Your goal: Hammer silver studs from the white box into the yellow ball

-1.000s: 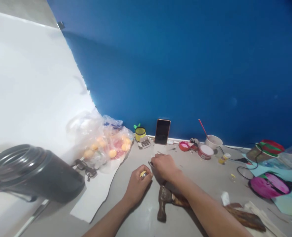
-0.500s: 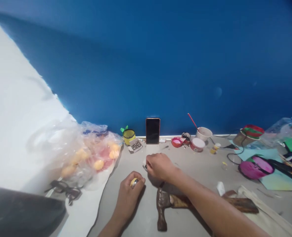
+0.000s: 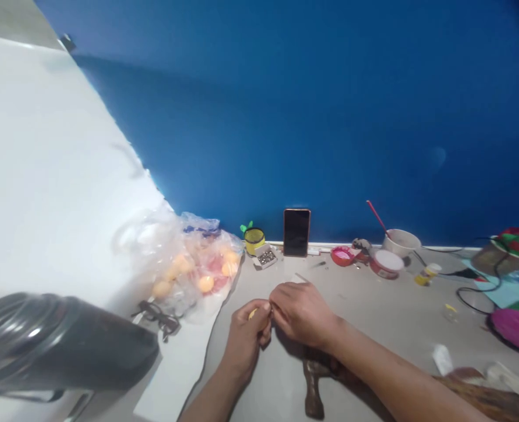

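Note:
My left hand point(image 3: 247, 334) is closed around a small yellow thing point(image 3: 252, 313), of which only a sliver shows between thumb and fingers. My right hand point(image 3: 302, 313) meets it, fingers bent and pinched at the left fingertips; whatever they hold is hidden. Below the right wrist lies a hammer point(image 3: 314, 395), its rusty head partly covered by the hand and its wooden handle passing under my forearm. Beyond the hands, a small open box of metal pieces point(image 3: 266, 258) sits beside a yellow round container point(image 3: 254, 240).
A phone point(image 3: 297, 232) leans upright against the blue wall. Right of it stand a red dish point(image 3: 342, 255), a pink-sided tub point(image 3: 386, 264), a white bowl with a red stick point(image 3: 402, 241) and a small yellow bottle point(image 3: 427, 274). Plastic bags point(image 3: 189, 264) and a dark bottle point(image 3: 88, 343) lie left.
My right hand has come from the tabletop to my left hand, and their fingertips now meet. The yellow and silver thing in my left hand is more covered. The view has swung left.

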`<state>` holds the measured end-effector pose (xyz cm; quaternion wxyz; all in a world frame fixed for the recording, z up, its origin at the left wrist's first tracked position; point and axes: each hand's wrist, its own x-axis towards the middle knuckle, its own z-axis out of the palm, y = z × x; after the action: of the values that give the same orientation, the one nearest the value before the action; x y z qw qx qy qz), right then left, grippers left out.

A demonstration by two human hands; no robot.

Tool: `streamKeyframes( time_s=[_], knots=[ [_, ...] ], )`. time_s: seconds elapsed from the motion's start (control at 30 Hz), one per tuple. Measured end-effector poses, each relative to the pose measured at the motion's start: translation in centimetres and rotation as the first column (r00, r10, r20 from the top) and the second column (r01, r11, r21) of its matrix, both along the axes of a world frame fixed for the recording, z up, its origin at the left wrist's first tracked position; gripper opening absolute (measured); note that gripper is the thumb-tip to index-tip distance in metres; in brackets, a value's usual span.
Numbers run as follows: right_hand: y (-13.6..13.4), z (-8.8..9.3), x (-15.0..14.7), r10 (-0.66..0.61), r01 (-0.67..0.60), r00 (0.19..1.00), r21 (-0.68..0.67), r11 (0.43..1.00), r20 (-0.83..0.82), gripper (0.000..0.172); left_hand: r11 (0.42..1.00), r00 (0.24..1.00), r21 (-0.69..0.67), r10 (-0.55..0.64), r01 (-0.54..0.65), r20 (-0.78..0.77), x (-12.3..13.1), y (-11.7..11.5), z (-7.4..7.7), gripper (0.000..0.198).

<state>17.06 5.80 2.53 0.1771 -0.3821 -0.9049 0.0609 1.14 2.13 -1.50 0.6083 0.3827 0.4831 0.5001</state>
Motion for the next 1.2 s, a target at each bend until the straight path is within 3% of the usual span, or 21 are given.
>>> streamKeyframes(
  time_s=[0.2, 0.3, 0.43, 0.57, 0.87, 0.93, 1.0, 1.1, 1.2],
  knots=[
    [0.0, 0.7, 0.6, 0.055, -0.08, 0.989, -0.19, 0.979, -0.135, 0.02, 1.0, 0.999, -0.021, 0.02, -0.02, 0.025, 0.0, 0.1, -0.2, 0.048],
    [0.4, 0.9, 0.9, 0.067, -0.145, 0.963, -0.291, 0.945, -0.263, 0.023, 1.0, 0.998, -0.026, -0.002, 0.004, 0.056, -0.1, 0.0, 0.0, 0.046],
    [1.0, 1.0, 1.2, 0.015, -0.196, 0.911, -0.4, 0.895, -0.412, 0.016, 0.998, 0.995, -0.033, -0.049, 0.052, 0.084, -0.1, -0.2, 0.2, 0.044],
    [1.1, 1.1, 1.2, -0.024, -0.199, 0.885, -0.424, 0.883, -0.465, 0.011, 0.996, 0.993, -0.055, -0.058, 0.064, 0.105, 0.0, -0.4, 0.4, 0.042],
    [1.0, 1.3, 1.3, -0.03, -0.138, 0.914, -0.378, 0.915, -0.405, 0.006, 0.997, 0.994, -0.055, -0.05, 0.056, 0.095, 0.0, -0.3, 0.0, 0.039],
    [1.2, 1.7, 1.6, -0.042, -0.127, 0.904, -0.36, 0.924, -0.426, 0.006, 0.998, 0.999, -0.047, -0.039, 0.039, 0.019, 0.1, -0.3, 0.2, 0.035],
    [1.5, 2.3, 2.3, -0.078, -0.106, 0.883, -0.36, 0.927, -0.464, 0.007, 1.0, 0.985, 0.025, -0.005, 0.01, -0.175, 0.1, -0.3, 0.6, 0.026],
    [2.0, 3.7, 3.6, -0.174, -0.059, 0.821, -0.384, 0.922, -0.544, 0.011, 0.972, 0.872, 0.227, 0.064, 0.055, -0.485, 0.2, -0.5, 1.1, 0.011],
    [2.5, 5.0, 5.0, -0.257, -0.005, 0.751, -0.395, 0.919, -0.608, 0.014, 0.929, 0.725, 0.299, 0.05, 0.219, -0.686, 0.6, -0.6, 0.9, 0.029]
  ],
)
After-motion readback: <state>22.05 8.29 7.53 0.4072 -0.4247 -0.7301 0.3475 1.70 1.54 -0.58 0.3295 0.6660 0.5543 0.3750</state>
